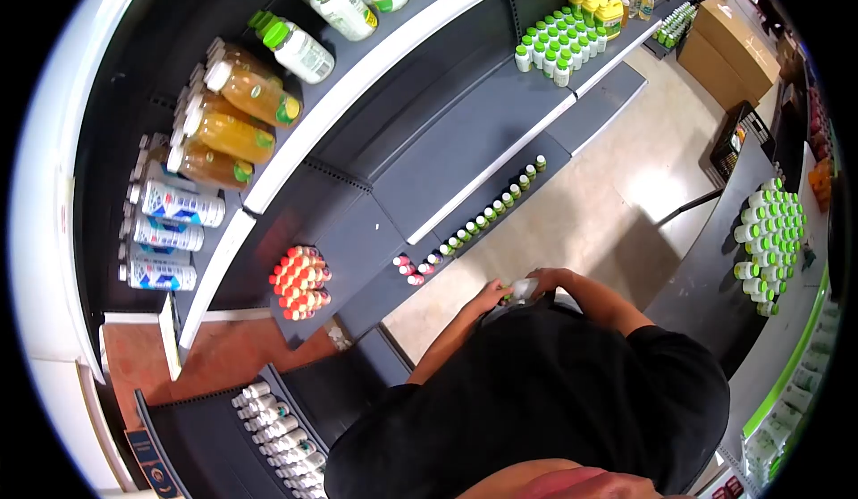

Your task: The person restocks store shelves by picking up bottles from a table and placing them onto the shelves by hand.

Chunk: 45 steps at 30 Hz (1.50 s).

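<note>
My left hand (488, 297) is in front of my waist, its fingers closed round a small object with a bit of green on it. Close beside it, my right hand (549, 281) is closed on a white item (524, 289), which may be a cloth or a bottle; its kind is too small to make out. Beyond my hands, a row of small green-and-white bottles (483, 223) runs along the front ledge of the low shelf. A few red-and-white bottles (410, 271) stand at the near end of that row.
Red-and-yellow bottles (301, 283) stand in a group on the lower shelf. Juice bottles (230, 132) line the upper left shelf. White bottles with green caps (560, 45) sit at the far end; more (769, 244) stand on a table (693, 293) at right. A cardboard box (728, 52) stands on the floor.
</note>
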### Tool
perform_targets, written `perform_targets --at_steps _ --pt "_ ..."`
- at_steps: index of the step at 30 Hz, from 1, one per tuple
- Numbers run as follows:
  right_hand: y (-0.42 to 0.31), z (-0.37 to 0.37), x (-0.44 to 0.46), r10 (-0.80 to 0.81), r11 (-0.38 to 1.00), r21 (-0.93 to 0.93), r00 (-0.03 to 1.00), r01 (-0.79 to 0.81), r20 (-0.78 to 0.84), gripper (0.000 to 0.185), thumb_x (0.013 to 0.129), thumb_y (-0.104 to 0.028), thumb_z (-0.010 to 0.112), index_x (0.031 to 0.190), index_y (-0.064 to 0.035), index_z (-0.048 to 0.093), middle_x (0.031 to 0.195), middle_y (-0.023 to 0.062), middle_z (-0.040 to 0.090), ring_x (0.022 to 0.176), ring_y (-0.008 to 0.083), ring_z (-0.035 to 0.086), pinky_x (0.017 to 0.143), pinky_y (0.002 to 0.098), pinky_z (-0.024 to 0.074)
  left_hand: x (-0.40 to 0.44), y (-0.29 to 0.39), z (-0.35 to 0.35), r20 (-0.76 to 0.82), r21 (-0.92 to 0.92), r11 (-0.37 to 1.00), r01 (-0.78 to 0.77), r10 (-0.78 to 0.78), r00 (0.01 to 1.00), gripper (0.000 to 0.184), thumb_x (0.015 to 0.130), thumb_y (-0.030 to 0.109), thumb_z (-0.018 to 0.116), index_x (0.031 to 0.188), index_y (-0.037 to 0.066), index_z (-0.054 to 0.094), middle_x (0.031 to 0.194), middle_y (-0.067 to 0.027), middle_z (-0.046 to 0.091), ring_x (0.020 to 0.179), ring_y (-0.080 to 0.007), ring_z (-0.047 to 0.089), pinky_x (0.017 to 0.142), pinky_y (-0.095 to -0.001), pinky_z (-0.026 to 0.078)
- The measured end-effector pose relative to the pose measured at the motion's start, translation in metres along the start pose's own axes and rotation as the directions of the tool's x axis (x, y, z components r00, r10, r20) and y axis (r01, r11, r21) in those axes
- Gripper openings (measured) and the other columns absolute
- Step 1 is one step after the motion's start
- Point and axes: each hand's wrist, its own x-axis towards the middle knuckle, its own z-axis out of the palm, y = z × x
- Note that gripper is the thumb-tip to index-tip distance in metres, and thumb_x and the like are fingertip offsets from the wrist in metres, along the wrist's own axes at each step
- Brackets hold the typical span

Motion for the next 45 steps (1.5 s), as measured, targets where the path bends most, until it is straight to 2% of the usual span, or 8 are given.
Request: perform_targets --at_steps 4,7,11,20,26,29,34,45 --pt "0.002 -0.008 0.007 0.065 0.951 0.306 0.997 -0.052 -0.030 0.081 0.055 -0.029 0.079 0.127 -0.0087 0.049 0.109 0.0122 0.061 0.097 0.0246 0.059 0.083 0.0352 0.0488 0.024 0.016 -0.021 0.017 0.071 0.993 -0.094 0.093 0.996 0.028 0.086 0.029 0.063 0.088 0.005 0.051 0.071 -0.0041 0.059 0.061 -0.0099 0.054 0.055 -0.0250 0.044" --pt "0.000 -0.015 0.013 0.107 0.706 0.707 0.993 -0.040 -0.051 0.074 0.059 -0.020 0.076 0.126 -0.0070 0.048 0.103 0.0100 0.063 0.093 0.0214 0.060 0.080 0.0326 0.0487 0.042 0.046 -0.048 0.042 0.170 0.979 -0.115 0.110 0.993 0.030 0.085 0.029 0.064 0.091 0.004 0.050 0.074 -0.0077 0.061 0.065 -0.0129 0.058 0.058 -0.0279 0.046" --pt "-0.027 -0.046 0.004 0.037 0.332 0.918 0.969 0.218 -0.244 0.070 0.061 -0.009 0.073 0.126 -0.0035 0.045 0.095 0.0075 0.063 0.082 0.0178 0.060 0.073 0.0284 0.0476 0.074 0.091 -0.085 0.072 0.315 0.939 -0.140 0.124 0.990 0.034 0.084 0.032 0.065 0.093 0.003 0.049 0.074 -0.0113 0.063 0.067 -0.0167 0.061 0.060 -0.0314 0.047" --pt "0.000 -0.139 0.072 0.368 0.055 0.862 0.792 0.505 -0.487 0.061 0.068 0.011 0.055 0.126 -0.0036 0.044 0.100 0.0096 0.058 0.090 0.0211 0.058 0.073 0.0310 0.0491 0.174 0.191 -0.102 -0.023 0.386 0.896 -0.222 0.250 0.968 0.029 0.083 0.029 0.065 0.086 0.006 0.047 0.066 -0.0060 0.057 0.061 -0.0157 0.057 0.058 -0.0325 0.044" --pt "0.013 -0.247 0.083 0.393 -0.067 0.776 0.731 0.627 -0.557 0.038 0.069 0.005 0.054 0.106 -0.0016 0.054 0.087 0.0074 0.059 0.080 0.0185 0.058 0.068 0.0281 0.0463 0.256 0.284 -0.096 -0.145 0.610 0.763 -0.213 0.372 0.917 0.041 0.077 0.040 0.065 0.094 0.007 0.048 0.084 -0.0206 0.061 0.082 -0.0412 0.058 0.070 -0.0471 0.044" --pt "0.045 -0.311 0.096 0.384 -0.130 0.791 0.766 0.597 -0.515 0.019 0.076 -0.001 0.053 0.095 0.0006 0.054 0.075 0.0074 0.055 0.059 0.0171 0.053 0.052 0.0260 0.0434 0.306 0.328 -0.086 -0.222 0.677 0.723 -0.136 0.378 0.899 0.041 0.076 0.041 0.066 0.093 0.008 0.049 0.084 -0.0203 0.062 0.082 -0.0419 0.058 0.069 -0.0478 0.045" --pt "0.069 -0.426 0.103 0.525 -0.066 0.902 0.784 0.426 -0.331 0.032 0.080 -0.019 0.056 0.110 -0.0080 0.051 0.083 0.0050 0.055 0.074 0.0184 0.060 0.059 0.0337 0.0462 0.389 0.390 -0.069 -0.376 0.691 0.722 -0.002 0.362 0.853 0.037 0.075 0.037 0.067 0.092 0.010 0.048 0.083 -0.0192 0.063 0.080 -0.0427 0.059 0.069 -0.0487 0.046" --pt "0.086 -0.598 0.126 0.198 -0.225 0.874 0.899 0.430 -0.391 0.026 0.078 -0.029 0.055 0.100 -0.0162 0.057 0.102 0.0015 0.053 0.093 0.0199 0.054 0.082 0.0423 0.0414 0.532 0.498 -0.060 -0.543 0.781 0.526 0.336 0.308 0.781 0.031 0.079 0.031 0.061 0.103 0.017 0.047 0.091 -0.0159 0.065 0.088 -0.0402 0.060 0.073 -0.0506 0.045"
